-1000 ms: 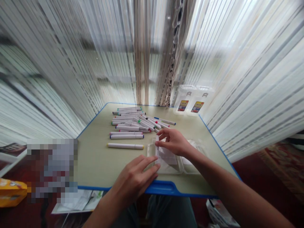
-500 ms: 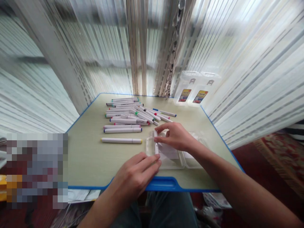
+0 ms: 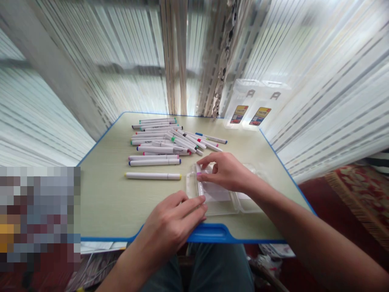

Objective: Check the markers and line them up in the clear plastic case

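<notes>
A clear plastic case (image 3: 217, 207) lies open on the small table before me. Along its left side is a white marker (image 3: 199, 188) with a purple band. My right hand (image 3: 226, 172) pinches this marker near its far end between thumb and fingers. At the near end, my left hand (image 3: 173, 217) has its fingers together, the tips on the marker by the case's edge; its thumb is hidden. A white sheet (image 3: 217, 194) shows inside the case. To the left, a yellow-ended marker (image 3: 152, 176) lies apart from a loose pile of white markers (image 3: 158, 149) with coloured ends.
Two clear cases (image 3: 238, 114) with labels stand upright at the table's back right corner, against the string curtain (image 3: 130, 52). The table (image 3: 103, 194) has a blue rim and a blue recessed handle (image 3: 209, 233) in front. A patterned rug (image 3: 361, 198) lies at right.
The camera view has shifted slightly. A purple band on the marker now shows by my right fingertips. Both hands stay nearly in place at the case, and the marker pile is unchanged.
</notes>
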Tool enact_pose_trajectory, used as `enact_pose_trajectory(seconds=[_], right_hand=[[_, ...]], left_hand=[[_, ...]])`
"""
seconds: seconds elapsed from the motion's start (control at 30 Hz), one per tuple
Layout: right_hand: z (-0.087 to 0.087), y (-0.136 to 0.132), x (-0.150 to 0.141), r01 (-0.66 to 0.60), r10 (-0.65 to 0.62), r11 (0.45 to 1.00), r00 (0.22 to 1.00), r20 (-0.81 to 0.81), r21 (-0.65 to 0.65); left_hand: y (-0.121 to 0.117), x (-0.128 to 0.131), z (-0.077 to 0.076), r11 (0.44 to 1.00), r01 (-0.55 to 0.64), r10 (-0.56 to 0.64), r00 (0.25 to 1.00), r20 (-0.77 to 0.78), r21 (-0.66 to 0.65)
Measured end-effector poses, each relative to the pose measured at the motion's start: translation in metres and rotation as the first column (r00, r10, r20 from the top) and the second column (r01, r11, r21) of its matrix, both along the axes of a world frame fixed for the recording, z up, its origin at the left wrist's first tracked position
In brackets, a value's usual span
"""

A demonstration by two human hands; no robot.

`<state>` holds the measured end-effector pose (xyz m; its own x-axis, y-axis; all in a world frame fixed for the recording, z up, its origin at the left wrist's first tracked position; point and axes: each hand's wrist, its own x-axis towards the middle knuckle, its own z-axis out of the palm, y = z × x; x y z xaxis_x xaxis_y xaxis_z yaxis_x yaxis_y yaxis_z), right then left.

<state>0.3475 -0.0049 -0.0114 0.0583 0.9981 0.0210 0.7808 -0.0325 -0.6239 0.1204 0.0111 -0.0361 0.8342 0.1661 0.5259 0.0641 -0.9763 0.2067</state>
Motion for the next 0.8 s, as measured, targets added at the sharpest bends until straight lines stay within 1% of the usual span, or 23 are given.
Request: enact_pose_trajectory(seconds=[0.33, 0.47, 0.67, 0.8], right_hand=[[0.0005, -0.0009, -0.0024, 0.01, -0.01, 1.0, 1.0, -0.001, -0.015], [0.001, -0.0013, -0.0027, 0.011, -0.011, 1.0, 1.0, 0.0, -0.002], [-0.0004, -0.0021, -0.0027, 0.008, -0.009, 1.0, 1.0, -0.01, -0.014], [-0.0035, -0.0031, -0.0034, 0.007, -0.008, 1.0, 0.999, -0.051, -0.021]], left_hand=[[0.0007, -0.0021, -0.0016, 0.999, 0.007, -0.007, 1.0, 0.007, -0.031], [0.0012, -0.0013, -0.0024, 0.999, 0.003, -0.003, 1.0, 0.004, -0.042], [0.001, -0.0006, 0.0007, 0.999, 0.009, -0.008, 1.0, 0.017, -0.041], [0.0013, -0.0003, 0.0025, 0.999, 0.021, -0.021, 1.0, 0.006, -0.033]])
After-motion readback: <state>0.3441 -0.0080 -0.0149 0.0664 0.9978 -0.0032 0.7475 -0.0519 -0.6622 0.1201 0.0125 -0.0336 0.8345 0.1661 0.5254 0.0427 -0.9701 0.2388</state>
